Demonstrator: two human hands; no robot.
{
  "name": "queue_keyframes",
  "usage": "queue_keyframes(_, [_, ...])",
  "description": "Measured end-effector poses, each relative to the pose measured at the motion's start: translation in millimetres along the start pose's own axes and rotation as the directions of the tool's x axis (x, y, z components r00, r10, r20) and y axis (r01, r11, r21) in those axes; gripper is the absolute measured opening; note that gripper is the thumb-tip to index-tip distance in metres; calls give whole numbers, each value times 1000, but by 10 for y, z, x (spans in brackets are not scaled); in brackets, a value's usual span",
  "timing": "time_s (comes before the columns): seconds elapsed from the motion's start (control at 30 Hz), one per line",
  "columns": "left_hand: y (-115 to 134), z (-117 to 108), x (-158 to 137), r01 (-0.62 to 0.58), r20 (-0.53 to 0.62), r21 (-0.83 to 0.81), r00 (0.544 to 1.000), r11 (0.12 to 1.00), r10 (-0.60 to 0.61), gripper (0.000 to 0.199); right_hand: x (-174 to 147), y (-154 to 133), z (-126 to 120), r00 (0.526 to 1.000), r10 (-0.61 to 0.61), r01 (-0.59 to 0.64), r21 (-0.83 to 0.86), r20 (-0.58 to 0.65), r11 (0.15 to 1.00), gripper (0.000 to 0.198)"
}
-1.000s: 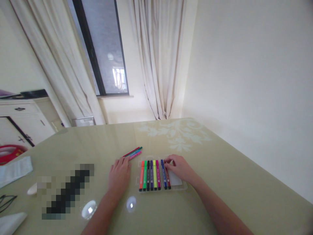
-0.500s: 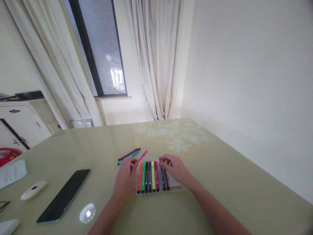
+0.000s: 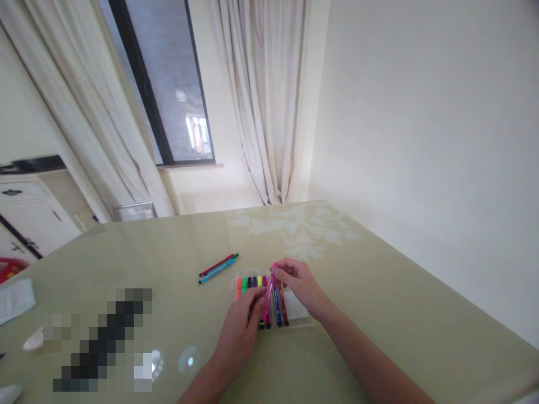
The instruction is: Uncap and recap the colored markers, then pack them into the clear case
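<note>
A pink marker [image 3: 270,283] is held slantwise over a clear plastic case [image 3: 300,325]. The fingers of my right hand [image 3: 301,283] pinch its upper end, while my left hand [image 3: 244,317] closes on its lower part. Several markers lie side by side in the case's left section; orange, green, black, purple, yellow and magenta ends show, and my left hand covers much of them. A blue marker [image 3: 277,307] and a dark red marker [image 3: 283,308] lie in the right section, beside a bare white part.
Red, green and light blue markers [image 3: 219,269] lie together on the table [image 3: 168,252], behind and left of the case. At the left are a pixelated dark object [image 3: 105,339], a pale rounded object [image 3: 33,340] and a white sheet [image 3: 17,301].
My left hand has carried the pink marker rightward from beside the loose markers to above the case. My right hand has come to grip its upper end. The view has shifted slightly.
</note>
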State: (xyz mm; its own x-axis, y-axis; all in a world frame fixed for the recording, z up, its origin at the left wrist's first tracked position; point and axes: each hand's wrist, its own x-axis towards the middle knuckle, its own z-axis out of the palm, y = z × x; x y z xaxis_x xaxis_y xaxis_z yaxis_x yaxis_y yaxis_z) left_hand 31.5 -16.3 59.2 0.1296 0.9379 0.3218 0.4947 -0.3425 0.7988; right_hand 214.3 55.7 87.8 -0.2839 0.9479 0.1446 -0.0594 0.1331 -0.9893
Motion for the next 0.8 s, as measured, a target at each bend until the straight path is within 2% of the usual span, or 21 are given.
queue_keyframes(0.1, [-44, 52, -40, -103, 55, 115, 994, 988, 97, 30, 53, -23, -176, 995, -36, 28, -81, -98, 996, 42])
queue_keyframes(0.17, [-67, 88, -70, -201, 131, 228, 976, 953, 175, 30, 95, -12, -332, 988, -37, 15, -144, -150, 989, 42])
queue_keyframes(0.23, [-84, 121, -91, -280, 204, 334, 954, 900, 221, 38, 129, 25, -465, 986, -5, -31, -214, -167, 976, 41])
queue_keyframes(0.3, [-98, 148, -99, -310, 242, 411, 944, 857, 226, 45, 147, 86, -539, 988, 38, -77, -269, -148, 960, 38])
queue_keyframes(0.43, [-132, 181, -85, -349, 278, 494, 931, 796, 236, 51, 143, 234, -503, 994, 84, -103, -325, -72, 940, 34])
queue_keyframes(0.53, [-157, 188, -76, -413, 339, 540, 904, 734, 259, 55, 127, 304, -423, 994, 105, -106, -397, -25, 912, 30])
queue_keyframes(0.6, [-169, 189, -79, -451, 373, 562, 886, 694, 274, 55, 117, 311, -395, 997, 66, -71, -504, -27, 861, 27])
queue_keyframes(0.7, [-174, 191, -92, -475, 393, 584, 875, 658, 283, 56, 105, 268, -402, 999, -28, 6, -677, -22, 736, 21])
queue_keyframes(0.8, [-159, 192, -97, -474, 400, 592, 875, 651, 273, 59, 95, 200, -432, 999, -9, 35, -724, 40, 689, 18])
